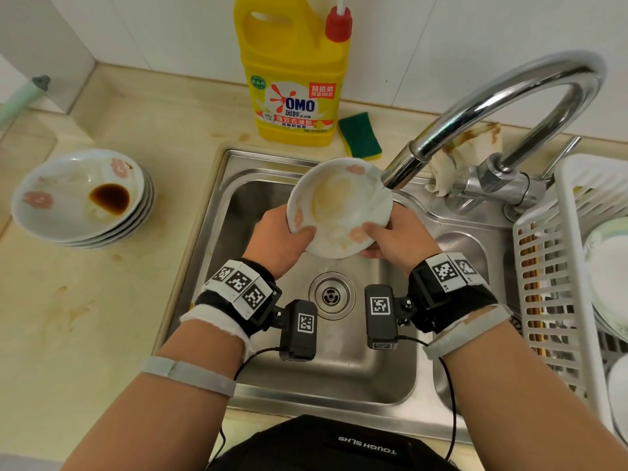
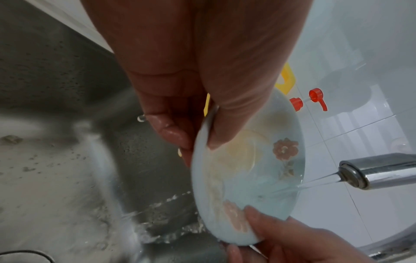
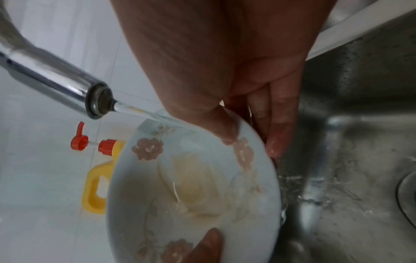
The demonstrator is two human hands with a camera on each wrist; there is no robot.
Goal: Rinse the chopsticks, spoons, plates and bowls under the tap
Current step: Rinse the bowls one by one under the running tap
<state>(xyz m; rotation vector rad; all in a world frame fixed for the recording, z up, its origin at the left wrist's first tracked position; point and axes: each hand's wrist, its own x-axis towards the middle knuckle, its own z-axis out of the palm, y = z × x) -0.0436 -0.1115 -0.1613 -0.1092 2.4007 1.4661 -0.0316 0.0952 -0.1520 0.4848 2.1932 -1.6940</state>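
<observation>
Two hands rinse one plate [image 1: 339,207] under the tap [image 1: 401,171].
Left hand [image 1: 278,239] and right hand [image 1: 397,239] grasp its rim; dirty plates [image 1: 81,198] wait left of the left hand, clean dishes [image 1: 608,263] stand right.

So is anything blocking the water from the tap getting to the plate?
Nothing visible. The tap spout sits just beside the plate, and its stream lands straight on the plate's inner face near the right hand.
</observation>
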